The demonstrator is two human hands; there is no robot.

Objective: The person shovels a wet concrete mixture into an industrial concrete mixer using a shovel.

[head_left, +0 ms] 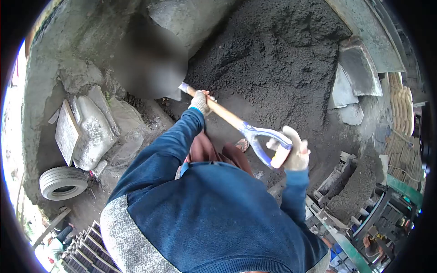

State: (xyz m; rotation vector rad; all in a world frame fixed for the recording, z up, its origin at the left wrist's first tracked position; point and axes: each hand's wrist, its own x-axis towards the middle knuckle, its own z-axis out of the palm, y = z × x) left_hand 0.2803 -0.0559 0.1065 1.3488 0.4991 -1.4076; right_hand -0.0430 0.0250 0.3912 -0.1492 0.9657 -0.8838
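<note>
A shovel (226, 114) with a wooden shaft and a worn blue D-shaped handle slants across the middle of the view. My left hand (200, 101), in a knitted glove with bare fingertips, is wrapped round the shaft near its lower end. At the D-handle, my right hand (295, 148), gloved the same way and slightly smeared, closes on the crossbar. A blurred patch hides most of the blade. Dark, damp, crumbly material (277, 59) lies heaped beyond the shovel, against the walls.
Broken slabs and a pale sack-like lump (94, 139) lean at the left, above a tyre (63, 183). Bent sheets (359, 68) stand right of the heap. Green-framed machinery (350, 250) is at the lower right, stacked tiles (86, 250) at the lower left. People show at both lower edges.
</note>
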